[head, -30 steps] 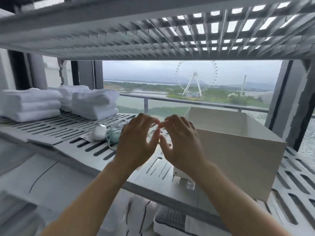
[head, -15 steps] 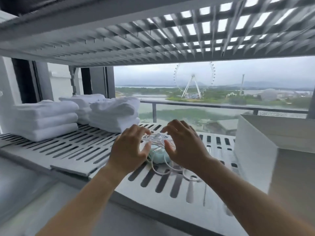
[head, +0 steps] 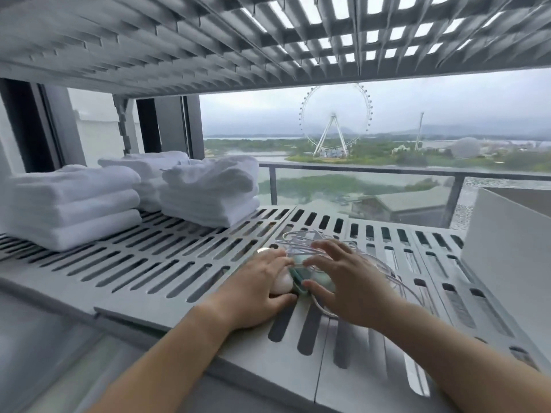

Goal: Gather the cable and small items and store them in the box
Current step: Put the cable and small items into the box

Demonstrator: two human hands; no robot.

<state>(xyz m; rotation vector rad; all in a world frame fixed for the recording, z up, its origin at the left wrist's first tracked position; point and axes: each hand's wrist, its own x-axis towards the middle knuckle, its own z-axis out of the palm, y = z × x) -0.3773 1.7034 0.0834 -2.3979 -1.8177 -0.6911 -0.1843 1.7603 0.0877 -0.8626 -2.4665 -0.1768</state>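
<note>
A tangle of thin white cable [head: 301, 237] lies on the slotted grey shelf [head: 167, 260], over a pale green case [head: 304, 280] and beside a small white rounded item [head: 282, 284]. My left hand [head: 256, 289] rests over the white item, fingers curled around it. My right hand [head: 347, 278] is spread over the cable and the green case, thumb against the case's near edge. The open white box [head: 507, 254] stands at the far right, only its left wall in view.
Three stacks of folded white towels [head: 71, 204] sit at the back left of the shelf. Another slatted shelf [head: 268, 40] hangs close overhead. Behind is a window with a balcony rail [head: 357, 171].
The view has swung left, so the box slid toward the right edge. Both hands dropped from pinching the cable in the air onto the pile of items on the shelf.
</note>
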